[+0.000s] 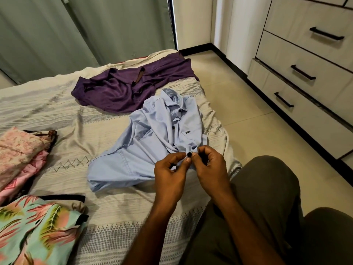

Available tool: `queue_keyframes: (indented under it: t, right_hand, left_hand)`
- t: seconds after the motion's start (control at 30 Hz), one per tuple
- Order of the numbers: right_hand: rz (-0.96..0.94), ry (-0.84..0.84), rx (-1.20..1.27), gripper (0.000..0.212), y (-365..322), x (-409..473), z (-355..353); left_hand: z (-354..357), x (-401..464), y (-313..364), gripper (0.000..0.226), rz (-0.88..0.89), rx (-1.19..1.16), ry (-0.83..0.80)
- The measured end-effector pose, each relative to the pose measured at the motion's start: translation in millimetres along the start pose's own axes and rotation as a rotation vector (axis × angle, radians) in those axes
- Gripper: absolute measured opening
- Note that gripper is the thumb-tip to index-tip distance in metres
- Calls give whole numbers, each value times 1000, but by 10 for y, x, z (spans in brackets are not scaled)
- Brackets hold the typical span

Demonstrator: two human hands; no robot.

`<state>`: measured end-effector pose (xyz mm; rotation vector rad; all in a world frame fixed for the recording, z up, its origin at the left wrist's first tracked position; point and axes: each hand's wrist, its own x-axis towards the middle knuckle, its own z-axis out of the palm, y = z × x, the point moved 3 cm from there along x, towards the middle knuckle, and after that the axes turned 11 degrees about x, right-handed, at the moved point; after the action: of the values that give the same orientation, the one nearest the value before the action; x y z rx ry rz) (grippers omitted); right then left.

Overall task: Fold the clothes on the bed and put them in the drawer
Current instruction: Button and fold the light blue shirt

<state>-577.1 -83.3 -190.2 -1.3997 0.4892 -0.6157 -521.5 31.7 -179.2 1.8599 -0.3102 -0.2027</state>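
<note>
Flanking the blue shirt: purple garment; floral clothes; drawers.

Lt-blue shirt rumpled on bed, collar far; purple garment beyond.

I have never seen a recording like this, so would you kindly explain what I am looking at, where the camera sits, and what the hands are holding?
There is no machine here: a person wears one wide-angle camera on the head, looking forward and down, so you see their own arms and lap. The left hand and right hand both pinch the front edge of a light blue button-up shirt at a dark button, apparently fastening or unfastening it. The shirt lies spread, not yet folded, on a bed with a patterned cream cover. Behind it lies a crumpled purple garment. At the left edge are pink clothes and a tropical leaf-print garment. To the right stands a chest of drawers, its drawers closed or nearly so.
</note>
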Motion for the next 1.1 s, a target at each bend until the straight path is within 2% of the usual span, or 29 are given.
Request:
queue_keyframes:
  t: [0.23,0.63,0.77,0.93,1.1]
  right_hand:
    - [-77,-13,-65,4,-34,-16,10]
    - [-4,-16,74,10,-52,-1,-7]
    - [-18,-24,55,18,-80,-13,3]
    - [-33,-42,34,8,-84,-20,-6]
    - [9,-90,75,9,-61,-9,-24]
  left_hand:
    - [-17,-21,58,16,42,5,41]
    - [-27,8,76,9,194,201,153]
    - [-39,14,54,9,217,232,174]
    - [-24,0,82,11,283,277,215]
    - [-35,6,102,11,363,329,204]
